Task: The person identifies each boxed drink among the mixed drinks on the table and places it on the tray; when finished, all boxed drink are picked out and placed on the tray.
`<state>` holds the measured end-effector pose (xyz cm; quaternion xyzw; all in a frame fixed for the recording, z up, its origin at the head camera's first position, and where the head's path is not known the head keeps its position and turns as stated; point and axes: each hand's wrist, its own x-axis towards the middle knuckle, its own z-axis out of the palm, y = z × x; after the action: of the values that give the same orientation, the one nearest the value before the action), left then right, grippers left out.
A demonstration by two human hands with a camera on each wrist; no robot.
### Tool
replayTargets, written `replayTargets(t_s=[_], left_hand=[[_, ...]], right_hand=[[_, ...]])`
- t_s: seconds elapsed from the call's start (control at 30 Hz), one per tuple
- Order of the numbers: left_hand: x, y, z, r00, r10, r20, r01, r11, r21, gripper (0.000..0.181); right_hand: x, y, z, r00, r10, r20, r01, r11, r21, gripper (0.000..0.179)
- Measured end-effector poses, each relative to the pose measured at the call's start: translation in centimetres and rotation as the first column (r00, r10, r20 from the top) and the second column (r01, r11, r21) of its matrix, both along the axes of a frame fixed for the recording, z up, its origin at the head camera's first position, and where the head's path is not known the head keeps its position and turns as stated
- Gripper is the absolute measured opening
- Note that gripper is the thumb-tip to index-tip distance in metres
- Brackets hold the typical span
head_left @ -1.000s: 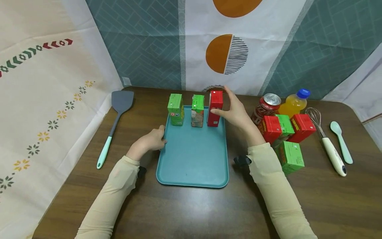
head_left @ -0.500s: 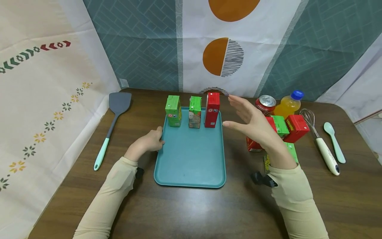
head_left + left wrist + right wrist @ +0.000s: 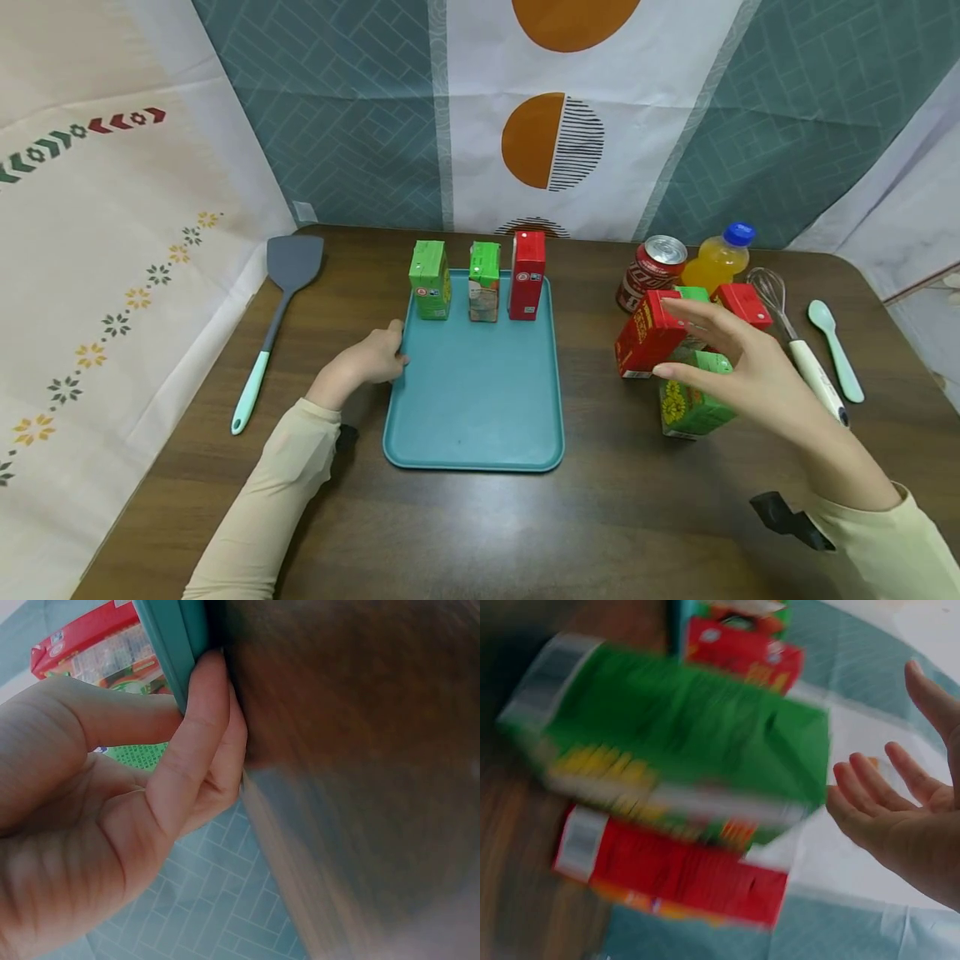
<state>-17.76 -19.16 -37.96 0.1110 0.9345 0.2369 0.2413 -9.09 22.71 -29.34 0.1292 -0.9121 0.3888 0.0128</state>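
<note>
My left hand (image 3: 366, 360) pinches the left rim of a teal tray (image 3: 474, 392) between thumb and fingers, seen close in the left wrist view on the tray edge (image 3: 171, 645). Along the tray's far end stand a green juice carton (image 3: 431, 282), a second green carton (image 3: 484, 283) with a picture on its front, and a red carton (image 3: 528, 277). My right hand (image 3: 757, 383) holds nothing and hovers with spread fingers over a green carton (image 3: 681, 410) and a red carton (image 3: 643, 340). That green carton (image 3: 697, 735) looms blurred beside the fingers in the right wrist view.
Behind the right-hand cartons are a red soda can (image 3: 651, 271) and a bottle of orange drink (image 3: 718, 258). Another red carton (image 3: 742, 304) stands there, partly hidden. A whisk (image 3: 817, 379) and a mint spoon (image 3: 838, 354) lie far right, a spatula (image 3: 277, 325) left.
My right hand has moved away from the red carton on the tray, to the right and nearer, over the other cartons. My left hand has stayed at the tray rim.
</note>
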Motion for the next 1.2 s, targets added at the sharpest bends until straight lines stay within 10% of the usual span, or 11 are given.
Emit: replayTargets(t_s=[0.8,1.2], left_hand=[[0.0,0.1,0.2,0.999,0.008,0.041,-0.009,1.000,0.003,0.059],[0.0,0.4,0.3,1.000,-0.003,0.015,0.004,1.000,-0.029,0.059]], right_hand=[[0.6,6.9,-6.7,0.981,0.136,-0.136,-0.132,0.991,0.034,0.098],[-0.2,7.3,-6.7,0.988,0.153,-0.019,-0.153,0.988,0.008,0.083]])
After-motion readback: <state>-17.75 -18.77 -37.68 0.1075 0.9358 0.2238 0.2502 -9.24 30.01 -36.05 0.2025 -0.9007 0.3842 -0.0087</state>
